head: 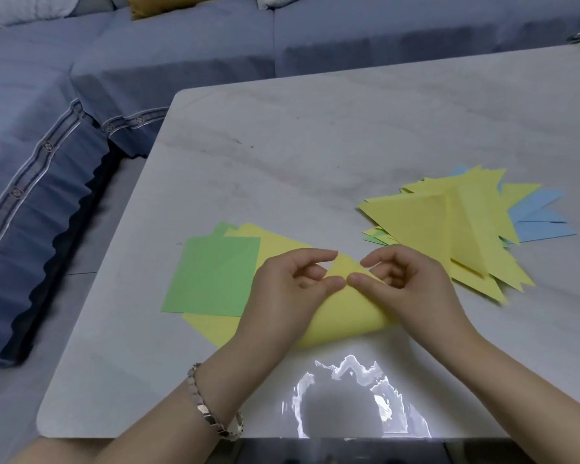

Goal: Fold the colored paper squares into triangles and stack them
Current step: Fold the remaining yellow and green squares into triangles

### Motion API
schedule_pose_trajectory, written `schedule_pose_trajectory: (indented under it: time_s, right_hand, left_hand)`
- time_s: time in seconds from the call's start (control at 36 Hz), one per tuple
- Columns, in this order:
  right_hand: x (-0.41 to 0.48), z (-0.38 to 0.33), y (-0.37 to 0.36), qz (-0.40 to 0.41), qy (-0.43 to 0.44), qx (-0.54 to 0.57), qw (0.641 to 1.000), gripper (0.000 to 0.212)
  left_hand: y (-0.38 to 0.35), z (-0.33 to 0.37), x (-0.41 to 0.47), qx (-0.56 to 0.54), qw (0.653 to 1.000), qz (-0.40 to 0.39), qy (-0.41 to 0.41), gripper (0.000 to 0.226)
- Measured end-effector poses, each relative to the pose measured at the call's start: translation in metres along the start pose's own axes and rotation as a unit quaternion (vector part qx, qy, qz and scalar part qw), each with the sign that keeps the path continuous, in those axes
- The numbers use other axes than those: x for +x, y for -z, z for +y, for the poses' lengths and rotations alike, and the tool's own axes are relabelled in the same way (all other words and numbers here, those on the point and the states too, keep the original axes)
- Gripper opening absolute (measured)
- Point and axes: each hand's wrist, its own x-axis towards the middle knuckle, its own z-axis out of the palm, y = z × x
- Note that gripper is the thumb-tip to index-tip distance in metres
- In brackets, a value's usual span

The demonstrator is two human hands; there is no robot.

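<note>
Pale marble table, blue sofa behind. Left hand and right hand each pinch the matched corners of a yellow sheet bent over, uncreased. If one corner slips, the triangle creases crooked and sits badly on the folded stack.

Forearms angle inward; left hand and right hand meet nearly thumb to thumb, fingers curled, pinching the raised corner of a yellow paper square.
</note>
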Motion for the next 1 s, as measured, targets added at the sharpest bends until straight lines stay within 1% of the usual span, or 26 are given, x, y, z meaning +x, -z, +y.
schedule_pose_trajectory:
  time_s: [0.06, 0.14, 0.36, 0.47, 0.56, 0.67, 0.78, 1.0]
  right_hand:
    - [-0.001, -0.001, 0.000, 0.000, -0.004, 0.008, 1.000, 0.021]
    - [-0.001, -0.002, 0.001, -0.002, 0.009, 0.006, 1.000, 0.020]
    - [-0.002, -0.004, 0.002, -0.002, 0.023, 0.002, 1.000, 0.029]
    - [-0.003, -0.007, 0.005, -0.020, 0.026, 0.000, 0.999, 0.025]
    - [-0.003, -0.008, 0.006, -0.025, 0.028, 0.000, 0.999, 0.025]
    - [-0.003, -0.008, 0.005, -0.020, 0.020, 0.004, 1.000, 0.023]
    - [-0.003, -0.009, 0.005, -0.009, 0.023, 0.000, 1.000, 0.027]
    - [-0.004, -0.009, 0.006, -0.023, 0.031, 0.001, 0.999, 0.025]
  left_hand:
    - [-0.001, 0.000, -0.002, 0.010, 1.000, 0.011, -0.001, 0.034]
    - [-0.002, 0.000, -0.003, 0.002, 1.000, 0.017, -0.001, 0.034]
    - [-0.006, 0.003, -0.006, -0.018, 1.000, -0.002, -0.009, 0.033]
    - [-0.007, 0.003, -0.007, -0.027, 0.999, -0.021, 0.002, 0.032]
    - [-0.007, 0.003, -0.008, -0.031, 0.999, -0.029, 0.005, 0.030]
    - [-0.008, 0.003, -0.009, -0.030, 1.000, -0.007, -0.001, 0.034]
    - [-0.009, 0.003, -0.010, -0.040, 0.999, 0.027, -0.001, 0.034]
    - [-0.009, 0.004, -0.011, -0.033, 0.999, 0.023, -0.012, 0.031]
